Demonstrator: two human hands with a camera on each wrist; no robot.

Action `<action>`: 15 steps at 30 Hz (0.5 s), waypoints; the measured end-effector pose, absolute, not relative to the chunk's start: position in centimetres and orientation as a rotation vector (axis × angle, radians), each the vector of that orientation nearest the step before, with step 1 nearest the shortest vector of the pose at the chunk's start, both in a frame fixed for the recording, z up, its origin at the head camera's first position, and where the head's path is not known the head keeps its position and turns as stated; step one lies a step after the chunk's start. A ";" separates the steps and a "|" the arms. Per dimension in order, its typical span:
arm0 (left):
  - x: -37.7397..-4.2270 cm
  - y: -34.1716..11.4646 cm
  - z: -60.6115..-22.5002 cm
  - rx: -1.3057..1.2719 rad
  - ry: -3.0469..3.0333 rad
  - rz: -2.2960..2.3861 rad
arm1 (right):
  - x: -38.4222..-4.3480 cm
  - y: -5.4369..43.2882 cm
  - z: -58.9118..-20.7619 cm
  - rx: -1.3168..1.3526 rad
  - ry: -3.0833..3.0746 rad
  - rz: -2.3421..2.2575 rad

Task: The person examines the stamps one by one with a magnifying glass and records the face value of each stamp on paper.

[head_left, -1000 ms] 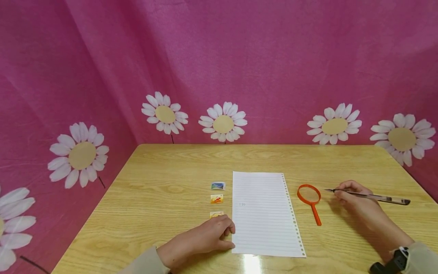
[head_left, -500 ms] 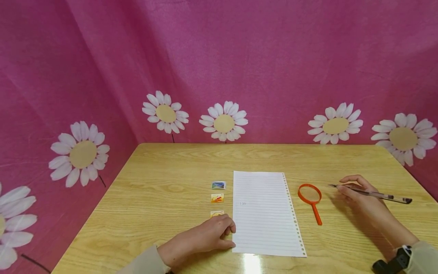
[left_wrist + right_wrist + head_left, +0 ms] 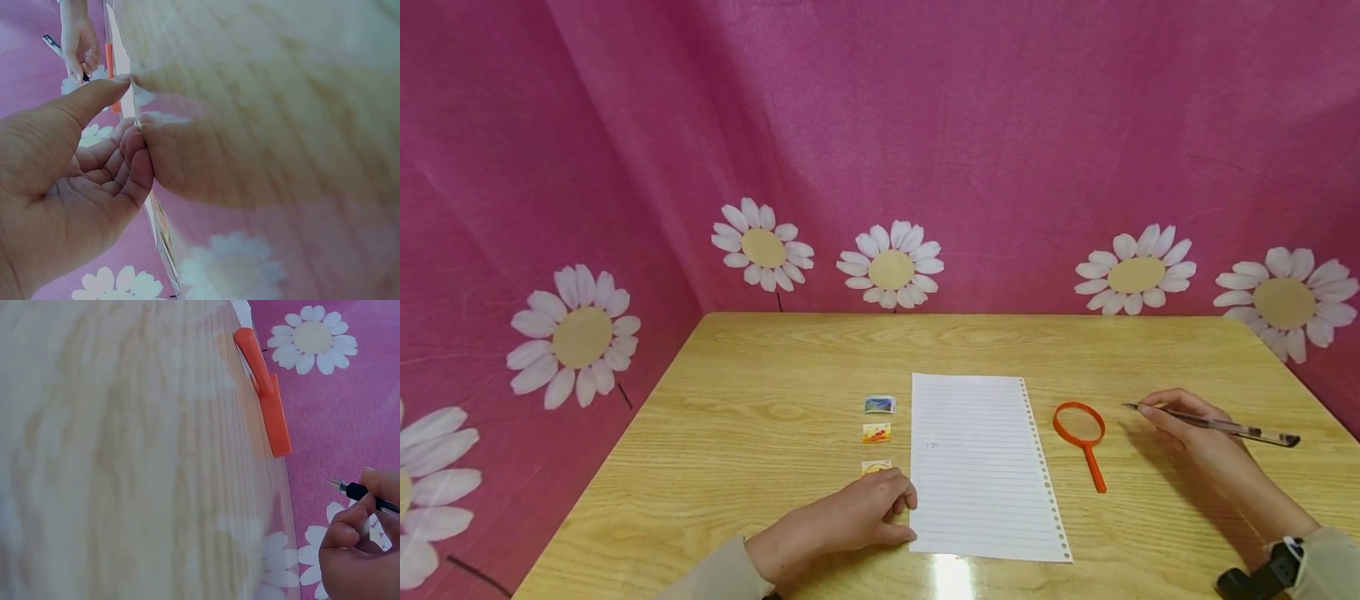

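a magenta fabric curtain [image 3: 1000,150] printed with white daisies backs a glossy wood-grain table [image 3: 752,417]. on it lies a white lined paper sheet [image 3: 985,475] with punched right edge; the left hand [image 3: 868,508], relaxed with fingers loosely bent, rests at its left edge. the right hand [image 3: 1206,448] pinches a clear-barrelled black pen [image 3: 1243,431] above the table, tip towards an orange-red round magnifying glass [image 3: 1088,454] lying between sheet and hand. three small colourful paper rectangles [image 3: 877,433] line up left of the sheet (the nearest partly hidden by the left hand).

The table [image 3: 760,392] bears three cards [image 3: 877,433], paper [image 3: 977,475], a magnifier [image 3: 1086,447].
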State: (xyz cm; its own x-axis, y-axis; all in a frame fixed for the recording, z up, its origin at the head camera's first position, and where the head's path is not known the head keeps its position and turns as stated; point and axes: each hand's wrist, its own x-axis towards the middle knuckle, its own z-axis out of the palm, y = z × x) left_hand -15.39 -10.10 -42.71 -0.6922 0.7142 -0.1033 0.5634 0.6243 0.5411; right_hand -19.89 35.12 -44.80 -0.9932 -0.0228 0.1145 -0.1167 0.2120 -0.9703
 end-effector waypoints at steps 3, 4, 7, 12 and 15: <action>-15.4 -10.1 -42.7 1.027 2.542 0.692 | -19.9 35.2 -44.7 0.117 -2.420 1.856; -15.4 -10.1 -42.7 1.028 2.544 0.689 | -19.9 35.2 -44.7 0.111 -2.429 1.840; -15.4 -10.1 -42.8 1.026 2.547 0.690 | -19.9 35.4 -44.6 0.100 -2.440 1.818; -15.4 -10.1 -42.8 1.027 2.545 0.688 | -19.8 35.8 -44.5 0.059 -2.453 1.822; -15.4 -10.1 -42.8 1.028 2.547 0.679 | -19.6 36.0 -44.6 0.076 -2.464 1.806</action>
State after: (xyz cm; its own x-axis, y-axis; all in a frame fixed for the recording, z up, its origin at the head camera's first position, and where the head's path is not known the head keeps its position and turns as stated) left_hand -15.39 -10.11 -42.77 -0.6941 0.7120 -0.1065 0.5646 0.6302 0.5330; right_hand -19.61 36.05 -44.62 -0.9950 0.0106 0.0989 -0.0912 0.3017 -0.9490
